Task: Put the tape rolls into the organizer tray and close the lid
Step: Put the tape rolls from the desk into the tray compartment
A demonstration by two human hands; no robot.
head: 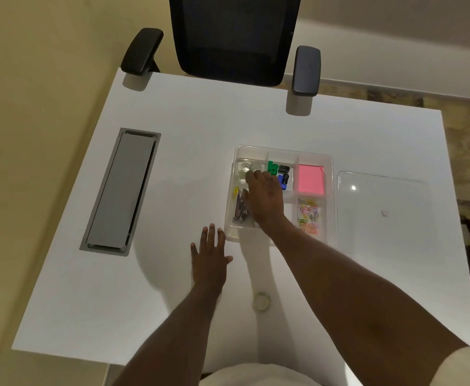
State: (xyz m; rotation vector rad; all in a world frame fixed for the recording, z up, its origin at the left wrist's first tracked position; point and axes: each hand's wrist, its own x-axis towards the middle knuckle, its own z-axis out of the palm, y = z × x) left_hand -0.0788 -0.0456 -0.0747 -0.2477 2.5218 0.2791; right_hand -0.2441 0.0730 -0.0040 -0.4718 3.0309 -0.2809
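The clear organizer tray (329, 162) sits mid-table with its top uncovered. Its far-left compartment holds clear tape rolls (243, 170). My right hand (265, 195) reaches palm down over the tray, fingertips at the edge of those rolls, thumb spread apart over the stapler compartment; nothing shows in its grip. My left hand (210, 256) lies flat and open on the table just off the tray's near-left corner. One more tape roll (261, 301) lies flat on the table near me, between my forearms. The clear lid (381, 207) lies flat to the right of the tray.
The tray also holds a stapler (239, 208), coloured binder clips (279, 172), pink sticky notes (310, 179) and paper clips (309, 215). A grey cable hatch (122, 190) is set into the table at left. A black office chair (236, 37) stands at the far edge.
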